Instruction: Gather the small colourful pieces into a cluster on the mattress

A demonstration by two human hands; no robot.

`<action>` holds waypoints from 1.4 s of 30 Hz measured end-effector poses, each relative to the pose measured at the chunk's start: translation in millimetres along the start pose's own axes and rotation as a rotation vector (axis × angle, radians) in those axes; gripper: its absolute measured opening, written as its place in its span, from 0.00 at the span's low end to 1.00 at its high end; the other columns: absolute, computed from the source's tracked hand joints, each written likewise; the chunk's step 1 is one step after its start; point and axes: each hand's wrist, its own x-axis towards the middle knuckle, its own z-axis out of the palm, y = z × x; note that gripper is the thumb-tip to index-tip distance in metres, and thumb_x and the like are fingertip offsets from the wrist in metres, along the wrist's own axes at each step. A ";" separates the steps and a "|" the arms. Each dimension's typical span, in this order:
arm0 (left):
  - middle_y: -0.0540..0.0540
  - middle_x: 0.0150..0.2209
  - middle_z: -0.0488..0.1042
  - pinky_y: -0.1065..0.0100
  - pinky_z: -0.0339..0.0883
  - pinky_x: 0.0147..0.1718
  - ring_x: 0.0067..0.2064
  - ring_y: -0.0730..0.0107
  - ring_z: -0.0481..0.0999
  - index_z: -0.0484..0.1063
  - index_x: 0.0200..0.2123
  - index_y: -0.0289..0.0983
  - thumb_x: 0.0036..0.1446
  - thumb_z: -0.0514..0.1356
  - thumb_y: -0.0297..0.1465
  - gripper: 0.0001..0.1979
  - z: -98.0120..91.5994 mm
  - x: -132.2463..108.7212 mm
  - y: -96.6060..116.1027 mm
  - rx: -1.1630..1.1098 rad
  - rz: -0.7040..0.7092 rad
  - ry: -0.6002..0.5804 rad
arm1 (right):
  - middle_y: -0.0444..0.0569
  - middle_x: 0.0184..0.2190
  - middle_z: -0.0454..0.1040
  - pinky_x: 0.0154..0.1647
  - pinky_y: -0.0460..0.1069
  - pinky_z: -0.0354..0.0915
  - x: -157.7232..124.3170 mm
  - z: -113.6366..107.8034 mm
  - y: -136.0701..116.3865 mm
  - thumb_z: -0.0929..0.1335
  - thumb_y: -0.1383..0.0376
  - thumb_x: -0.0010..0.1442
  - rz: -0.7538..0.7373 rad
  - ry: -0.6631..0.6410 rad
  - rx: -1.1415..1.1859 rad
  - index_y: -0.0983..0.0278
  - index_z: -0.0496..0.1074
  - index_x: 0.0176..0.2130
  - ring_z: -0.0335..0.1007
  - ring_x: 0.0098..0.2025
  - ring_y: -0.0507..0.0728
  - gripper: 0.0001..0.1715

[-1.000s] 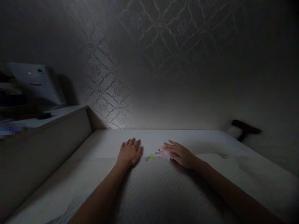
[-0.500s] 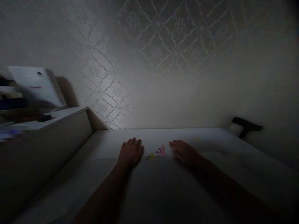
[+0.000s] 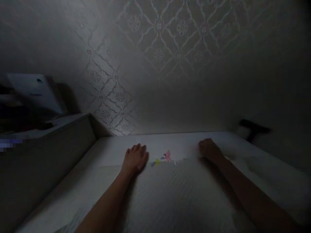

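Head view, in very dim light, looks down over a pale surface that reads as a bed [image 3: 170, 194] with a finely ribbed white cover, running away to a wall with a diamond and flower pattern [image 3: 155, 55]. The left hand [image 3: 135, 159] lies palm down on the cover, left of centre, fingers spread loosely and flat, holding nothing. Just beside its fingertips, to the right, lies a small cluster of little coloured trinkets [image 3: 163, 158]: a pink piece at the right end, a yellow one in the middle and a bluish-grey one nearest the left hand. They are too small and dim to make out what they are. They rest on the cover close to a faint crease line that runs across it, and neither hand touches them.

The right hand [image 3: 209, 149] lies farther right and a little farther back, well apart from the trinkets, with its knuckles raised and its fingers curled under. Whether it grips anything I cannot tell, since the fingers are hidden and the area is dark. Both bare forearms reach in from the near edge.

To the left, a low wooden ledge [image 3: 48, 142] borders the bed, with a white box-like object [image 3: 36, 92] and dark items on top, blurred. At far right, against the wall, a dark T-shaped object [image 3: 254, 129] stands out.
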 end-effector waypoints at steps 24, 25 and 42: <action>0.36 0.68 0.61 0.47 0.53 0.64 0.69 0.52 0.59 0.61 0.66 0.38 0.70 0.42 0.41 0.26 -1.2 -1.6 0.8 0.018 0.017 0.010 | 0.56 0.62 0.69 0.65 0.63 0.60 -4.0 -8.3 -90.6 0.58 0.60 0.70 -0.308 0.139 0.713 0.61 0.66 0.64 0.61 0.66 0.64 0.27; 0.36 0.68 0.61 0.48 0.54 0.64 0.69 0.52 0.59 0.61 0.66 0.38 0.70 0.42 0.41 0.26 -1.0 -1.7 0.8 0.018 0.015 0.009 | 0.57 0.63 0.68 0.66 0.64 0.59 -5.2 -12.2 -97.3 0.59 0.59 0.70 -0.332 0.098 0.727 0.62 0.65 0.65 0.59 0.67 0.64 0.27; 0.38 0.68 0.61 0.49 0.53 0.64 0.69 0.53 0.59 0.63 0.64 0.40 0.70 0.43 0.41 0.25 -3.7 -2.6 2.2 0.004 -0.003 0.003 | 0.52 0.59 0.73 0.69 0.65 0.53 -15.4 -41.8 -97.5 0.61 0.60 0.70 -0.502 0.062 0.716 0.57 0.71 0.60 0.65 0.63 0.62 0.23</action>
